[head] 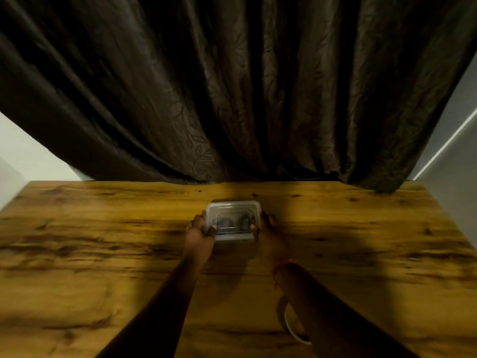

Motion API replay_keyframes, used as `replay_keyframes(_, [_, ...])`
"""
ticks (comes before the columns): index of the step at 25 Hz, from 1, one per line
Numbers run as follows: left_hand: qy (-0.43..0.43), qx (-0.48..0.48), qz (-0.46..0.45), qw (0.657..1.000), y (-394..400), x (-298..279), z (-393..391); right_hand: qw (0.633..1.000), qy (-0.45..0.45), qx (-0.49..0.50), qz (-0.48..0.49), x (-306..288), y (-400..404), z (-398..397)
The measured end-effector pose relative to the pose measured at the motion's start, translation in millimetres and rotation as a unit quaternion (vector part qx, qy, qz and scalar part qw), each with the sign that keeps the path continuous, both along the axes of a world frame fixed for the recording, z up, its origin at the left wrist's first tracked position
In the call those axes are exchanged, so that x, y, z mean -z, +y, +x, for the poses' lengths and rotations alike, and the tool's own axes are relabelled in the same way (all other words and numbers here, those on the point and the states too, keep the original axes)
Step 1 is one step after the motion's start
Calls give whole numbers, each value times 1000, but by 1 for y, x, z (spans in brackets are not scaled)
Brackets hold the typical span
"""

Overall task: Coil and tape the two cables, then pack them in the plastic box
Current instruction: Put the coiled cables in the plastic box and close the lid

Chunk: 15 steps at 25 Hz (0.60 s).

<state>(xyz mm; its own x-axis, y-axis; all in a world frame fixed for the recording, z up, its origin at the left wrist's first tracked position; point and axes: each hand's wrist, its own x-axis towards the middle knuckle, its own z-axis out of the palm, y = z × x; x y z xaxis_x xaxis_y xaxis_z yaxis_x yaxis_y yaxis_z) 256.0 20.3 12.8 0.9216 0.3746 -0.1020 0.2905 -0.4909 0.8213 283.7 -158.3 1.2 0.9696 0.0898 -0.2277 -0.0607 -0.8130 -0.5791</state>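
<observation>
A clear plastic box [233,208] with its lid on sits on the wooden table [103,254], a little beyond its middle. Two dark cable coils show through the lid, one on the left [224,223] and one on the right [244,220]. My left hand [200,232] grips the box's left side, thumb over the lid's edge. My right hand [267,228] grips the right side the same way. The picture is blurred, so the tape on the coils cannot be made out.
A roll of tape [293,326] lies on the table near the front edge, partly under my right forearm. A dark curtain [232,86] hangs behind the table's far edge. Pale wall shows at both sides.
</observation>
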Motion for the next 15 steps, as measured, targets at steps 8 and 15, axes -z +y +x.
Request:
replay_keyframes(8, [-9, 8, 19, 1000, -3, 4, -5, 1000, -12, 18, -11, 1, 1, -3])
replay_keyframes(15, [-11, 53, 110, 992, 0, 8, 0, 998, 6, 39, 43, 0, -1, -4])
